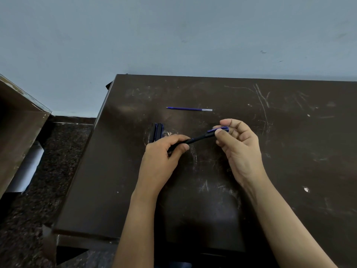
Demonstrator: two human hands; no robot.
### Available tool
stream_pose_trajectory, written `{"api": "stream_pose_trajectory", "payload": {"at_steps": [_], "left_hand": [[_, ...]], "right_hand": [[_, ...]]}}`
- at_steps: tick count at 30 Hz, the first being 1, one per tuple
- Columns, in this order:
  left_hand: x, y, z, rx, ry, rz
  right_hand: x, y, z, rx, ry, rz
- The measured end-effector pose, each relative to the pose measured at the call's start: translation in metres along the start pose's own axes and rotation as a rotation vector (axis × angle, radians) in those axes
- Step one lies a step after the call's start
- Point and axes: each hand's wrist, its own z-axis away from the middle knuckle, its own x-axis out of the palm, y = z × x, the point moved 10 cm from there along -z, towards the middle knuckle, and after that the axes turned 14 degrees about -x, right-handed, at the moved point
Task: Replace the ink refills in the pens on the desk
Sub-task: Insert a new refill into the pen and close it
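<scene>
Pen (201,137) spans my hands, slanting up to the right: left hand (162,157) grips its barrel, right hand (237,146) pinches the clip end; refill (188,108) lies crosswise beyond both.

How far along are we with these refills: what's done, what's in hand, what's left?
Done: one refill lies loose on the desk; old or new, I cannot tell. In hand: one pen, left hand gripping its barrel, right hand pinching the blue end. Left: the bunch of pens by the left hand, likely all still to do.
</scene>
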Motion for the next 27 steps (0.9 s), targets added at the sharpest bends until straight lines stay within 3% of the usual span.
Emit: {"api": "stream_pose_trajectory", "payload": {"at_steps": [4,20,27], "left_hand": [[0.011,0.003,0.001,-0.001,-0.059,-0.038],[0.028,0.015,0.008,0.021,0.014,0.016],[0.041,0.024,0.012,0.039,0.118,-0.053]], "right_hand": [[0.009,-0.003,0.005,-0.037,-0.062,0.098],[0.001,0.008,0.009,0.027,0.093,0.039],[-0.004,0.009,0.013,-0.036,0.025,0.516]]}}
